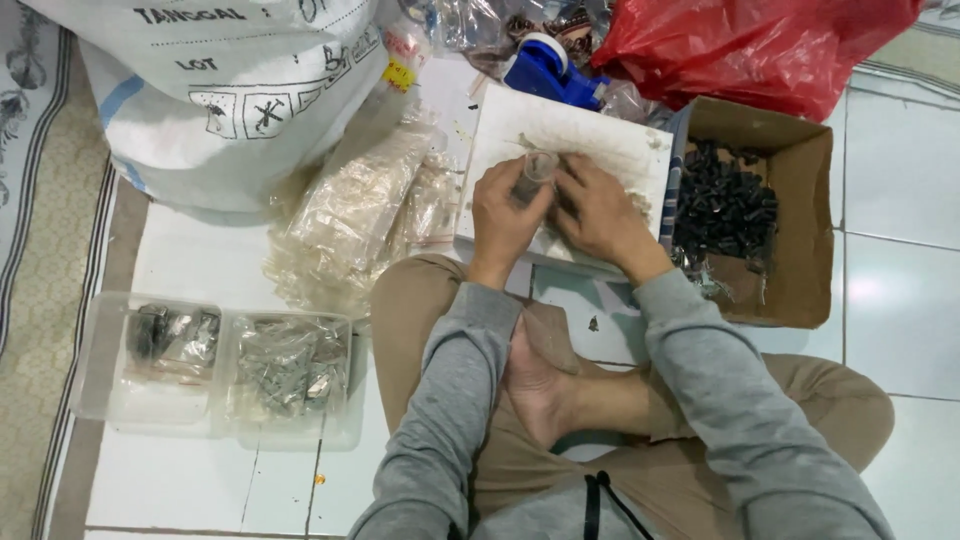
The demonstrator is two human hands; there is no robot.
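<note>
Crossed legs nearest. Left hand [505,215] grips a small clear tube [538,168] over the white board's [600,130] near edge; right hand [600,215] pinches it, probably fitting something in. Next: steady seating.

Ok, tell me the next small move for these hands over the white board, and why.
Probably press the right hand's dark piece into the small clear tube pinched upright in the left hand. Both hands meet at the tube's side over the white board, and the cardboard box of similar black parts sits beside the right hand.
</note>
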